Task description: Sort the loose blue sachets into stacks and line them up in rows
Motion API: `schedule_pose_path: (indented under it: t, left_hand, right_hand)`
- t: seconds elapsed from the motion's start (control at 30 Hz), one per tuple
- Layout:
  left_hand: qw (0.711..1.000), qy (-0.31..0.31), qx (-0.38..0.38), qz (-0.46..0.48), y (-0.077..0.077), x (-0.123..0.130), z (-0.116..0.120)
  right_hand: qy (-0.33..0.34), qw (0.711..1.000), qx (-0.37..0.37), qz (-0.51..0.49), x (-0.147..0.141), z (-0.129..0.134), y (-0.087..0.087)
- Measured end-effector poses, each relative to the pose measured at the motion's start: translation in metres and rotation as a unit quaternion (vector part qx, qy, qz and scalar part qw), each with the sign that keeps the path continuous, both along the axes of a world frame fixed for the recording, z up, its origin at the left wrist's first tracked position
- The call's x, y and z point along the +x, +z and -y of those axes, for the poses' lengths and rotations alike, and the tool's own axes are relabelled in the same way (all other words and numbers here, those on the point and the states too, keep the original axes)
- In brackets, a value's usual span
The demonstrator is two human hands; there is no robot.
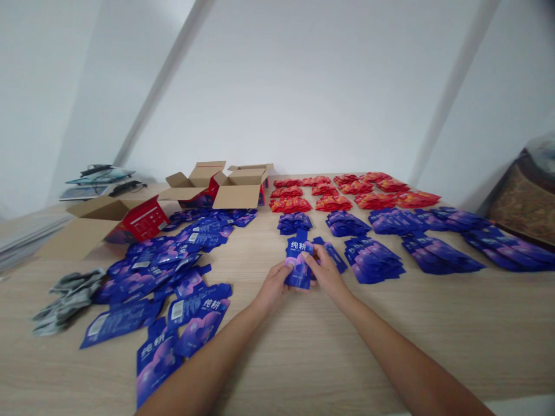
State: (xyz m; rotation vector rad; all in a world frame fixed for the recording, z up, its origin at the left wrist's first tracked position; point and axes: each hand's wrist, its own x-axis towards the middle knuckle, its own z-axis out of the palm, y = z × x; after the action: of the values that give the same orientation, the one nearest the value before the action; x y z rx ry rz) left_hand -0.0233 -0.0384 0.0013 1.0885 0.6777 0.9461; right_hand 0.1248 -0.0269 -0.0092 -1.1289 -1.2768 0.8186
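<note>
Between both hands, a blue and purple pouch (298,263) with white lettering is held upright above the table. My left hand (276,280) pinches its lower left side, thumb on the front. From the other side my right hand (324,270) grips the pouch, thumb across its face and fingers behind. Whether more pouches lie behind the front one I cannot tell. Just beyond my right hand is another blue pouch (333,254), partly covered. A loose heap of blue pouches (151,271) spreads to the left, and fanned stacks of blue pouches (373,260) lie to the right.
Rows of red pouches (332,202) lie at the back. Open cartons (240,193) stand at back left, with another open carton (143,219) nearer. Grey gloves (69,300) lie beside the heap. A brown patterned object (522,199) stands at the right edge.
</note>
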Motion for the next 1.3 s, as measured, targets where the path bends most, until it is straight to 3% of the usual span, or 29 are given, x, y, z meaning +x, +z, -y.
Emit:
schedule_pose_path:
  t: [0.13,0.3,0.37,0.43,0.53,0.6,0.77,0.9,1.1,1.3]
  left_hand:
    - [0.996,-0.084,-0.019,-0.004,-0.005,0.006,0.006]
    - [0.987,-0.146,-0.019,-0.068,-0.009,0.01,0.008]
    - [0.986,-0.138,-0.018,-0.089,-0.01,0.009,0.005]
    - [0.991,-0.083,0.001,-0.104,-0.01,0.006,0.001]
    - [0.99,0.031,0.039,-0.13,-0.008,0.0,-0.006]
    - [0.988,0.062,0.051,-0.129,-0.006,-0.004,-0.008]
    - [0.996,-0.014,0.048,-0.068,-0.002,-0.005,-0.008]
    - [0.997,-0.034,0.058,-0.047,0.0,-0.006,-0.009]
    - [0.993,-0.102,0.037,-0.044,0.004,-0.012,-0.012]
    - [0.989,-0.094,0.026,-0.108,-0.005,-0.016,-0.019]
  right_hand:
    - [0.01,0.997,-0.036,-0.066,-0.002,0.003,0.001]
    - [-0.021,0.998,-0.031,-0.049,0.001,0.004,-0.001]
    - [-0.025,0.999,-0.03,-0.03,0.003,0.002,-0.002]
    - [0.003,1.0,-0.03,-0.002,0.002,0.001,-0.002]
    - [0.105,0.992,-0.062,0.04,-0.003,0.004,-0.002]
    - [0.147,0.985,-0.073,0.054,-0.006,0.007,0.0]
    - [0.129,0.989,-0.046,0.053,-0.006,0.01,0.003]
    - [0.181,0.978,-0.094,0.039,-0.005,0.007,-0.001]
    - [0.229,0.969,-0.096,0.017,-0.005,0.002,-0.008]
    - [0.241,0.962,-0.121,0.029,-0.003,-0.001,-0.01]
